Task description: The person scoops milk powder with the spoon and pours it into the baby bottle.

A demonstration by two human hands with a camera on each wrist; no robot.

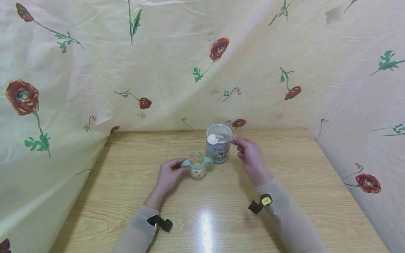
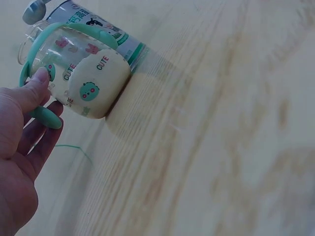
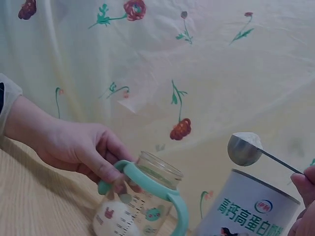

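A clear baby bottle (image 1: pixel 197 173) with mint-green handles and no lid on its mouth stands on the table. Pale contents fill its lower part; "CUTE" and small cartoon prints mark the side in the left wrist view. My left hand (image 1: pixel 168 174) holds the bottle's left handle between thumb and fingers. Just behind and to the right is an open milk powder can (image 1: pixel 217 154) with green lettering. Over the can's mouth hangs a metal measuring spoon (image 3: pixel 244 150), heaped with white powder. The thumb and fingers of my right hand (image 1: pixel 251 158) pinch its handle end.
The light wooden table (image 1: pixel 133 151) ends at a cream cloth (image 1: pixel 177 63) printed with red flowers, which hangs behind it and along both sides. The can stands close to the table's back edge. Each forearm wears a black strap with a camera.
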